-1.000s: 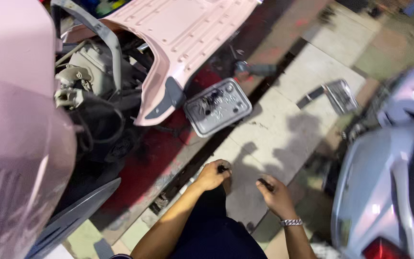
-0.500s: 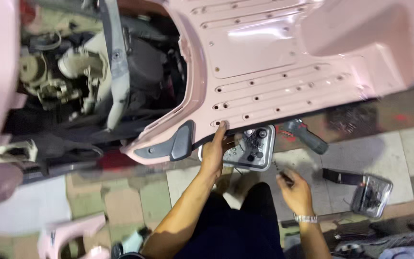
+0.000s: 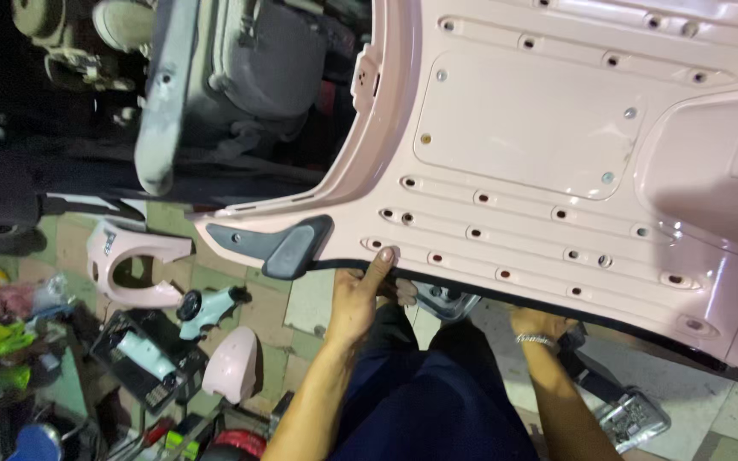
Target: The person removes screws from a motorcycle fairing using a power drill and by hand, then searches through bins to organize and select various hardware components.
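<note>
Gripping the pink floorboard panel (image 3: 557, 171) edge — left hand (image 3: 360, 299), right hand (image 3: 535, 323).

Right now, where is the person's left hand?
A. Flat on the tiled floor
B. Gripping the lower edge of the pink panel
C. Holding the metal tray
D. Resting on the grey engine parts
B: the left hand curls around the lower edge of the pink panel, thumb on its face near a screw hole, well clear of the floor.
</note>
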